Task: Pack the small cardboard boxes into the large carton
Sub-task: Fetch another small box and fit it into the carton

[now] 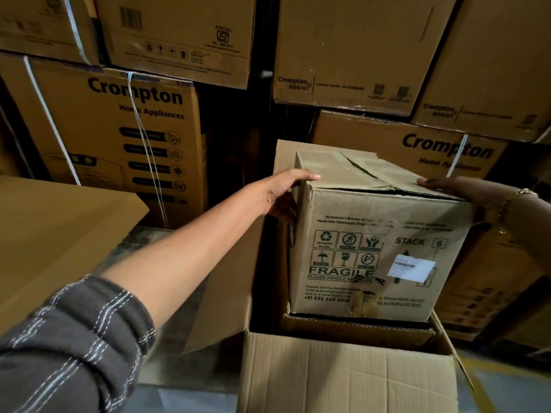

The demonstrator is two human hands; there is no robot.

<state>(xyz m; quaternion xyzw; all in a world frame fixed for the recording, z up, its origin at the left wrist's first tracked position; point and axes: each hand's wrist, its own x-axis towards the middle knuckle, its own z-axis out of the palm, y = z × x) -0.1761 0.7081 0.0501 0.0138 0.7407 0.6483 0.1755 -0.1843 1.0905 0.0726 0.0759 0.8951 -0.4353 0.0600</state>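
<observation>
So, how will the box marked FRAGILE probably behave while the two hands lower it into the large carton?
The box marked FRAGILE probably needs gentle lowering, given its print. Its creased, partly lifted top flaps suggest the lid may give under pressure. The left hand and right hand both grip it, so it seems bulky, perhaps heavy. It stands tall above the large carton, so it could tip.

Held box (375, 251), front: "FRAGILE", "PLEASE HANDLE WITH CARE", "STACK", boxed "6", handling icons.
Same face, lower left: "+91 888 448 4000", digits soft.
White sticker (411, 267): print too blurred.
Left stacked carton (113, 129): "Crompton Home Appliances".
Right stacked carton (417, 150): "Crompton Home Appliances" again.
Upper carton (351, 55): "Crompton assist".
</observation>
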